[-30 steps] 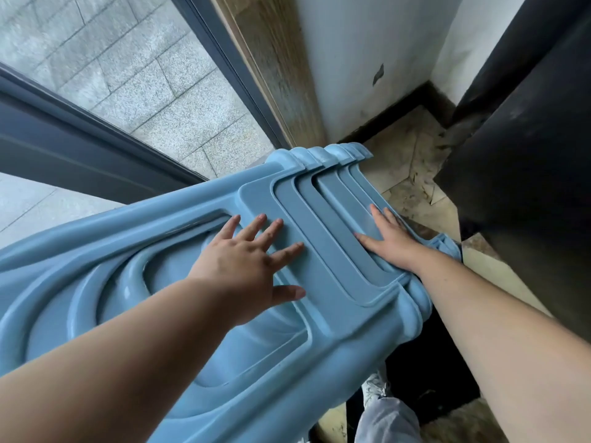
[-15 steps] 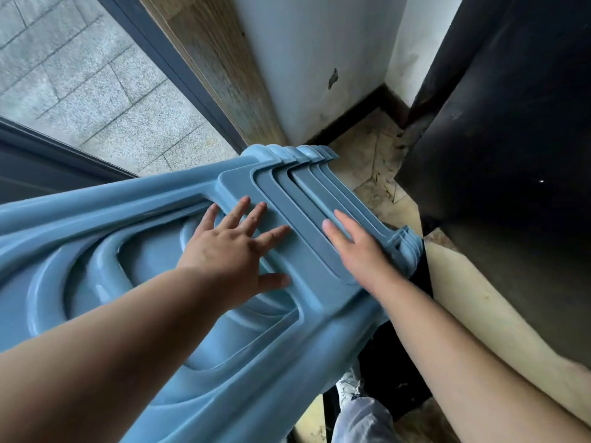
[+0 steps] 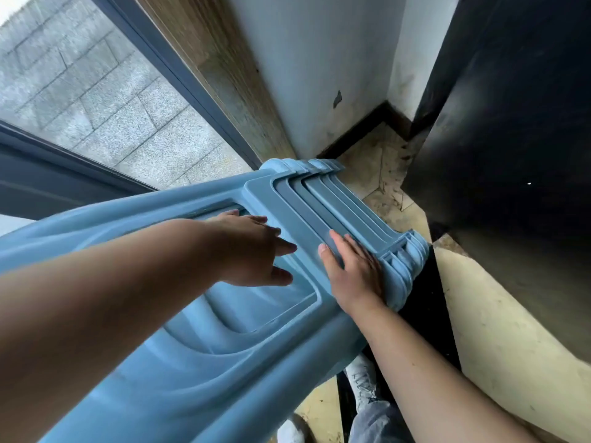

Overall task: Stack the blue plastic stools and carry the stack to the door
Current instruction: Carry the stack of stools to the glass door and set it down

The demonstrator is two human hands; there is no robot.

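Beside the glass door (image 3: 105,100), head view: tilted stack of blue stools (image 3: 198,340) ran out of frame lower left, feet end toward the wall corner. Left hand (image 3: 252,251) lay flat on it, fingers straight; right hand (image 3: 351,270) pressed flat near the nested rims. Shoe (image 3: 361,385) partly hidden, print unreadable.

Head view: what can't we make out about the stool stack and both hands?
- Stool stack: far end cut off by the left and bottom edges; the stool count is unclear.
- Left hand: palm side is hidden by the hand's own back, so contact is unclear.
- Right hand: fingers motion-blurred.
- Floor under the stack: hidden by it.
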